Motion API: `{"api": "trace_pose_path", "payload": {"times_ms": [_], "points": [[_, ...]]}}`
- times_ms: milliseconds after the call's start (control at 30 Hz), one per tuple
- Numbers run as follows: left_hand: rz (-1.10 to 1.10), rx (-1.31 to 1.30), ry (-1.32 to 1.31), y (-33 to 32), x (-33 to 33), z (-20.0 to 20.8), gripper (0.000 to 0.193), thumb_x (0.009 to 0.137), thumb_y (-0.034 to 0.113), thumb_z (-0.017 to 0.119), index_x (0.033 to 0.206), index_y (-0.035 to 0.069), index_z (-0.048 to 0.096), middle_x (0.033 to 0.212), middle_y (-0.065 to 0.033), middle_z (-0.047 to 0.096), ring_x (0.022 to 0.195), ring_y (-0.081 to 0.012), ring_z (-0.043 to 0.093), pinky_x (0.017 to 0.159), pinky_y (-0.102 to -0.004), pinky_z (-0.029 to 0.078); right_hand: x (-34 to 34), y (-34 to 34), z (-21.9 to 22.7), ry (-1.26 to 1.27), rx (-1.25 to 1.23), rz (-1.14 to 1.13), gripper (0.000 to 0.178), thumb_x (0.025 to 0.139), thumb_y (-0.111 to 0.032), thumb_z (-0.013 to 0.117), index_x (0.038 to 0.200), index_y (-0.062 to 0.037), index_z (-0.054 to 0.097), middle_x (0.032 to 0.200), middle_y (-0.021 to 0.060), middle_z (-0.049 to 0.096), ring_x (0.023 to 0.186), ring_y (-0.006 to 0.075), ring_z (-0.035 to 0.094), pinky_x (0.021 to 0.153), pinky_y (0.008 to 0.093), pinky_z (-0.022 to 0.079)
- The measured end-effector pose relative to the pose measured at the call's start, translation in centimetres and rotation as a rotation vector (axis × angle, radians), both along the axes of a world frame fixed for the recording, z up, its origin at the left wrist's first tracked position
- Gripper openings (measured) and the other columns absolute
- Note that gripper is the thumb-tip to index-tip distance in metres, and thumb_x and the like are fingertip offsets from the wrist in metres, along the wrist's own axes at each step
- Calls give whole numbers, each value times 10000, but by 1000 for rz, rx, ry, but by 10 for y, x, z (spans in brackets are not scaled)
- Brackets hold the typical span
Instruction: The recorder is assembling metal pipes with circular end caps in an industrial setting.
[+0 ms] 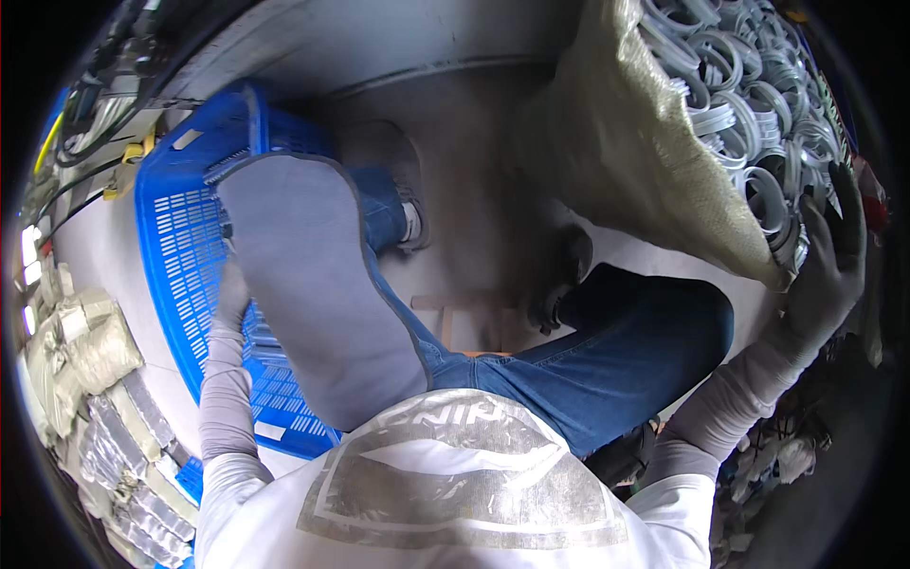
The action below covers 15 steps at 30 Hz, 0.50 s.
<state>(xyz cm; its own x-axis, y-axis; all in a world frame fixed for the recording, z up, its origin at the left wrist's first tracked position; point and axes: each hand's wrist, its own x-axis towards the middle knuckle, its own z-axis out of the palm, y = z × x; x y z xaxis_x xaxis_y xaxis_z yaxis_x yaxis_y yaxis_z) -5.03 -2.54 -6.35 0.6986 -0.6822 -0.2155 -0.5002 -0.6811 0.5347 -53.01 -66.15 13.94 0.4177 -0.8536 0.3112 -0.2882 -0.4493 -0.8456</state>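
Note:
My right hand (836,245), in a grey glove, reaches the right edge of a large woven sack (654,161). Its thumb and fingers are apart beside the pale grey plastic rings (749,119) that fill the sack's mouth. My left hand (233,292), also gloved, is down at the blue slotted basket (171,256), next to the grey pad (303,284) lying over my left thigh. The pad's edge and blur hide its fingers. Some flat bluish-grey pieces (268,343) show inside the basket beneath the pad.
Wrapped packages (133,455) are stacked at the far left, outside the basket. Cables (104,133) hang at the upper left. A grey metal surface (379,43) curves across the back. Bagged items (782,465) lie by my right elbow. My jeans-covered legs spread around the middle floor.

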Motion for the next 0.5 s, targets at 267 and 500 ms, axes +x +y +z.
{"api": "trace_pose_path", "payload": {"times_ms": [267, 500], "points": [[494, 82, 82, -90, -55, 89, 330, 856, 261, 803, 1041, 32, 654, 792, -69, 673, 706, -201, 626, 661, -377, 495, 16, -8, 3, 13, -388, 122, 371, 961, 59, 676, 1329, 12, 684, 1251, 98, 737, 1152, 153, 674, 1019, 283, 523], [231, -134, -338, -146, -63, 175, 457, 805, 214, 800, 1186, 10, 653, 991, -147, 730, 894, -288, 707, 805, -405, 537, 28, 11, 24, -251, -139, -3, 371, 935, 28, 695, 1306, 53, 678, 1225, 118, 731, 1096, 180, 693, 961, 296, 557]]}}
